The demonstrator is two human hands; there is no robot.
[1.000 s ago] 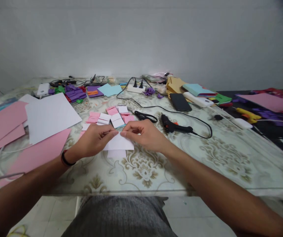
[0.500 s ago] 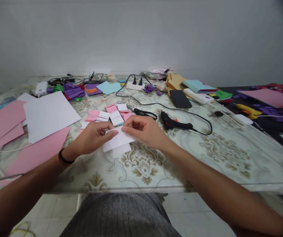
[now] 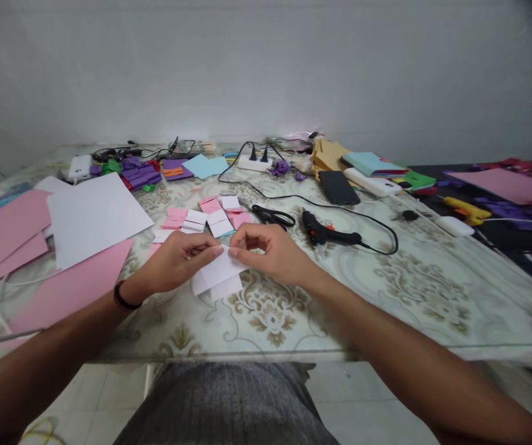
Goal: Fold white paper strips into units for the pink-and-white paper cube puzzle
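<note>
A small white paper [image 3: 217,269] is pinched at its top edge between my left hand [image 3: 175,261] and my right hand [image 3: 270,252], whose fingertips nearly meet. Below it another white piece [image 3: 226,288] shows, partly covered. Just beyond my hands, folded white pieces [image 3: 219,223] and folded pink pieces [image 3: 174,217] lie grouped on the patterned table cover [image 3: 331,290]. Black-handled scissors [image 3: 273,216] rest behind my right hand.
Large white paper [image 3: 96,219] and pink sheets [image 3: 75,290] spread at the left. A black glue gun [image 3: 328,232] lies right of the scissors, its cable looping towards a power strip [image 3: 254,163]. Beyond it is a black phone [image 3: 339,187].
The white paper has turned slightly between my fingers, its right corner lower and further left. Both hands have shifted slightly closer to me.
</note>
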